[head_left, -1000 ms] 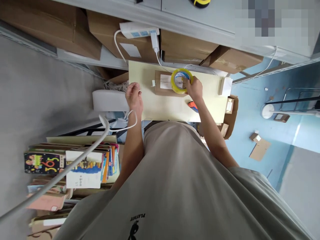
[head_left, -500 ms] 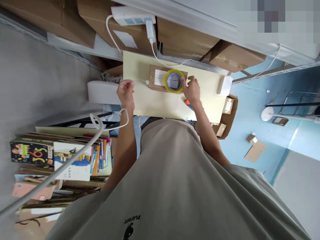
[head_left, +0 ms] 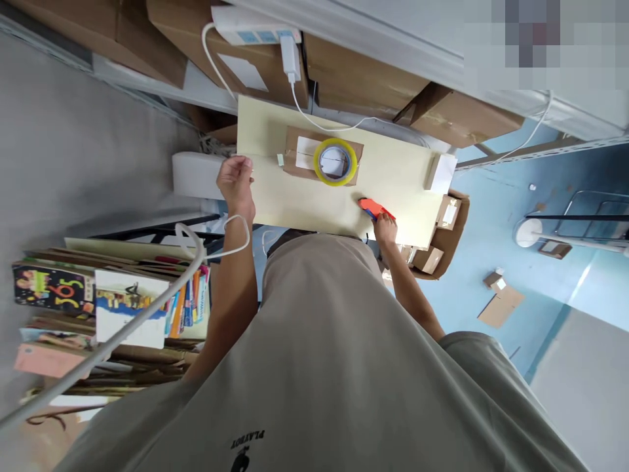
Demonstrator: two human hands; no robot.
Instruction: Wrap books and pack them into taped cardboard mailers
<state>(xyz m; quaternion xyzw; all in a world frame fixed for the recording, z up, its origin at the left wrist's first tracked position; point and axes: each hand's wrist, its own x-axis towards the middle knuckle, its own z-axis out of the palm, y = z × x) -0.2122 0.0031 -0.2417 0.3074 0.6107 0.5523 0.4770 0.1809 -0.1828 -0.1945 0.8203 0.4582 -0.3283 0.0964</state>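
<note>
My right hand is closed around the near end of an orange-red tool with a blue edge, which looks like a box cutter, low on the pale table. My left hand is at the table's left edge, thumb and fingertips pinched together; whatever is between them is too small to make out. Between the hands, farther back, lies a small cardboard box with a white label. A roll of yellow-rimmed clear tape rests flat on its right part, touched by neither hand.
A white box stands at the table's right end. Behind the table are large cartons and a power strip with a white cable. An open carton holds small boxes on the right. Books are stacked at the left.
My right hand has left the tape roll, moved down toward me and closed on the orange-red cutter. The tape roll stays on the box. My left hand remains pinched at the left edge.
</note>
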